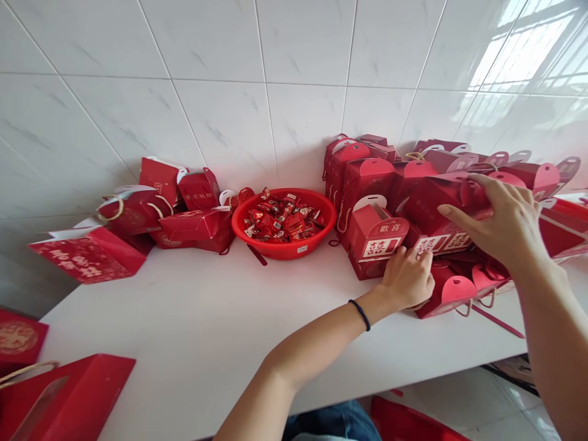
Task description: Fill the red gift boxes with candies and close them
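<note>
Left hand (408, 280) curled at red boxes (427, 205), can't tell if gripping; right hand (509, 217) over them, grip spread wide

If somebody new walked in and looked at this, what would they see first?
Probably the round red basin full of shiny wrapped candies, standing on the white table near the tiled wall. Next might come the crowd of red gift boxes to the basin's right, with the left hand and right hand at them. More red boxes lie jumbled to its left.
</note>
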### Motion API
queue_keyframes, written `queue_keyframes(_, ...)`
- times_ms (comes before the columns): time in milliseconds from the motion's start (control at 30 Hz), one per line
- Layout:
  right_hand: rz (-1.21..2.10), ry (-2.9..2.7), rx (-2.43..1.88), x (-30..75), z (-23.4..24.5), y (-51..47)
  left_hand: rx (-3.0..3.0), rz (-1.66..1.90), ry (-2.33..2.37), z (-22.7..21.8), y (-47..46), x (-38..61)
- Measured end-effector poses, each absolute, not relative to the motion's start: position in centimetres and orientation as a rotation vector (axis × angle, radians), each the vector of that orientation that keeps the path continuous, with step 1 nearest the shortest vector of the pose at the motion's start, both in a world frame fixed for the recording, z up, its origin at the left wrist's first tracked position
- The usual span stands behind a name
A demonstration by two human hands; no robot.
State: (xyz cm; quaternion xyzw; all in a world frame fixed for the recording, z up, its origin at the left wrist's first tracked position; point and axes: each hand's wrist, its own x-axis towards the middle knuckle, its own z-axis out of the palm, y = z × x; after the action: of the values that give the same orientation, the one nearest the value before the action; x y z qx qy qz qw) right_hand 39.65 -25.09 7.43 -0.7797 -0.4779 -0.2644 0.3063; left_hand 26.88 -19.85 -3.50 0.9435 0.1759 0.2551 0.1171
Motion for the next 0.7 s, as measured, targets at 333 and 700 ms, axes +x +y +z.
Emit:
queue_keyframes(333,-0.736,-1.037,-2.194,36.2,7.1,-21.8,2.782,0.661,0.521,-2.7,-20.0,26.2)
queue_keyframes(700,-0.887,-1.193,-2.028,37.8,5.7,-22.4,2.764,0.533,0.475,-1.9,-20.3,25.4)
